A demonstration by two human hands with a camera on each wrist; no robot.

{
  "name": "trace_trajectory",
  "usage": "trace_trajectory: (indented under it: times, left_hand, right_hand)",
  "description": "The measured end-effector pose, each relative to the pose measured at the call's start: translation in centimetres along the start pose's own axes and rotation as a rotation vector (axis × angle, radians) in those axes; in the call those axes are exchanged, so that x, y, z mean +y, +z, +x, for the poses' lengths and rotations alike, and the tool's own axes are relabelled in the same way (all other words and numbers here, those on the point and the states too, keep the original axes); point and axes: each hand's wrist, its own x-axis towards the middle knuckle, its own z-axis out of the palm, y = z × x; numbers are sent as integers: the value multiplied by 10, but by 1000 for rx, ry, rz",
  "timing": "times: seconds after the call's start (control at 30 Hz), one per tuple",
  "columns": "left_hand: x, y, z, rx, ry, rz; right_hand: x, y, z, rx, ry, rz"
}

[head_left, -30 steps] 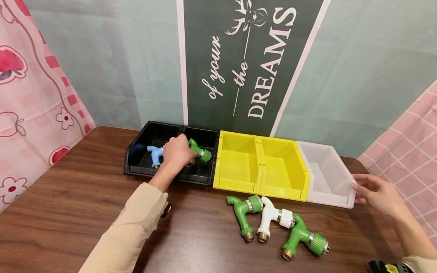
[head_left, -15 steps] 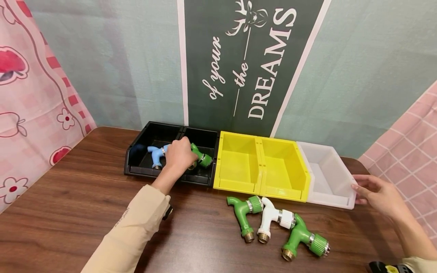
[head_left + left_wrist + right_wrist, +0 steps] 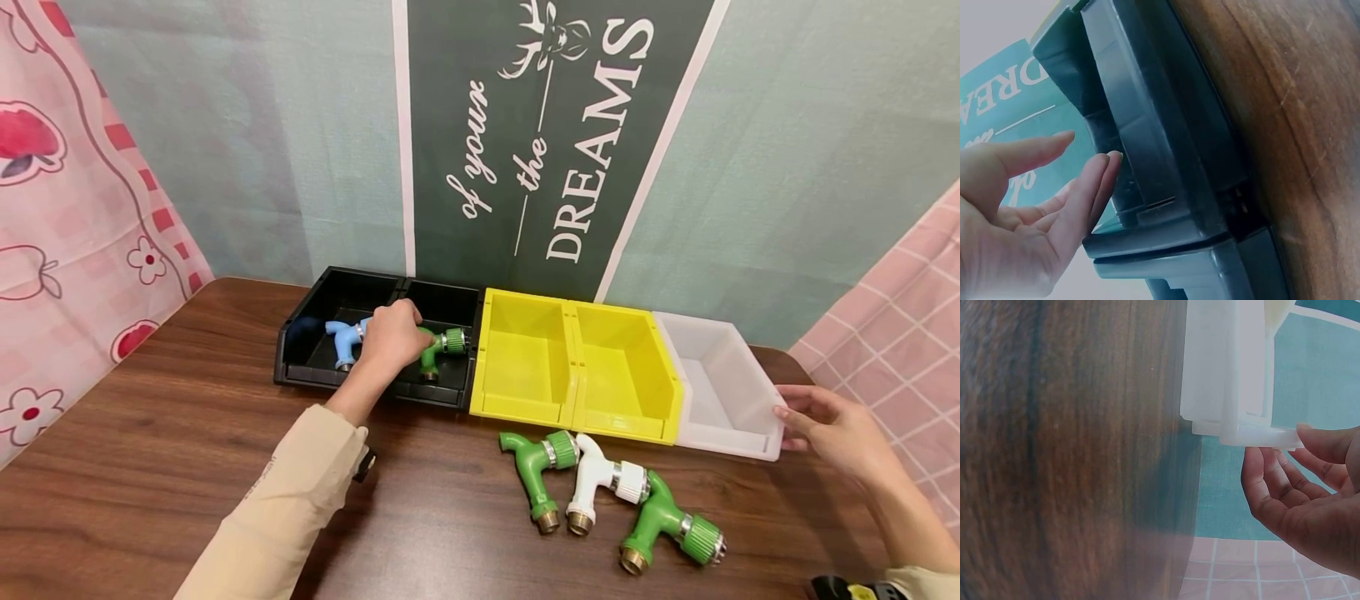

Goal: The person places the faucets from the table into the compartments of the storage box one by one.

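In the head view my left hand [image 3: 393, 335] is over the right compartment of the black bins [image 3: 375, 393], beside a green faucet [image 3: 430, 357] lying there and partly hidden by it. Thumb and fingers stand apart with nothing between them in the left wrist view. A blue faucet [image 3: 346, 342] lies in the left black compartment, also partly covered. At the far right, my right hand [image 3: 836, 423] holds the outer wall of the white bin [image 3: 731, 437]; the right wrist view shows the thumb on its rim and the fingers against its side.
Two yellow bins [image 3: 517, 407] stand between the black and white ones. In front of them on the wooden table [image 3: 435, 533] lie a green faucet [image 3: 532, 475], a white faucet [image 3: 592, 475] and another green faucet [image 3: 656, 521]. A printed curtain [image 3: 330, 142] hangs behind.
The green faucet in the black compartment has turned, its knob now pointing right and its threaded end toward the front. My left hand shifted slightly. The right hand stays at the white bin.
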Motion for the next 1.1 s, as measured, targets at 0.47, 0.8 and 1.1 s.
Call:
trace_trajectory:
  times: [0.47,0.8,1.1]
  left_hand:
    - [-2,-10,0,-82,-38,-75]
    - [0,-17,-3,-131,-59,-184]
    - [-5,-23,-7,-167,-54,-216]
  right_hand:
    - [1,-1,2,-3,2,25]
    - [1,-2,2,-4,20,32]
    - [6,-1,3,-3,5,42]
